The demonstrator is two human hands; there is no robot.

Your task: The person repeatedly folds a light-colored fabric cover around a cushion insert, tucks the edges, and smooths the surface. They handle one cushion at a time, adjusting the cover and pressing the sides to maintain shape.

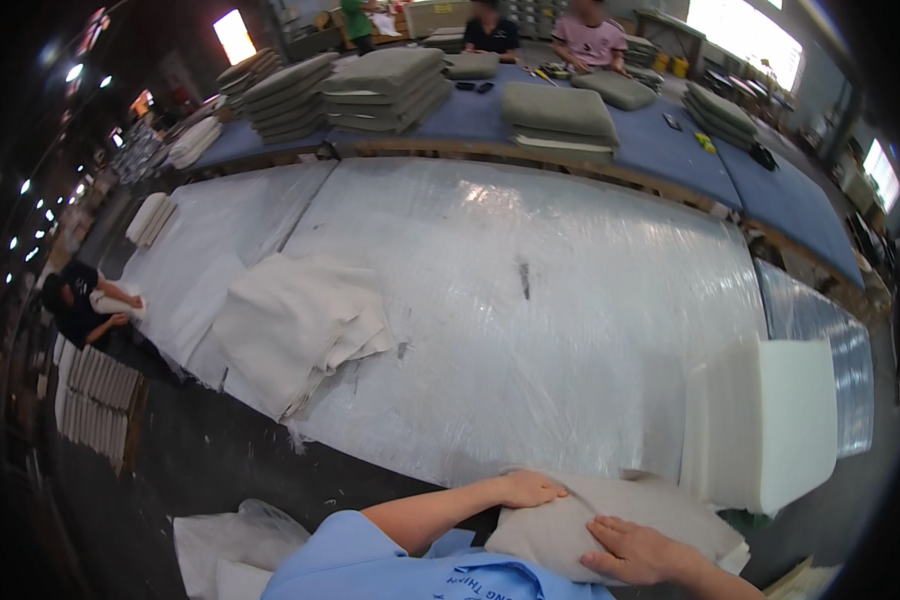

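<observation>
A cushion in a beige fabric cover [545,530] lies against my front at the table's near edge. A fold runs across its cover between my hands. My left hand [532,488] is closed on the cover at its far left corner, fingertips at the fold. My right hand [632,550] rests flat on top, open, with fingers pointing left. A white strip of the filling or lining shows at the cushion's right end. Farther left, a loose pile of beige fabric covers [300,325] is spread on the plastic-wrapped table [530,370].
A stack of white foam pads [795,420] stands at the table's right end. Piles of grey-green cushions [385,90] sit on the blue table [650,150] beyond. One person [85,305] works at the left; others sit across. A clear plastic bag [235,540] lies at my left.
</observation>
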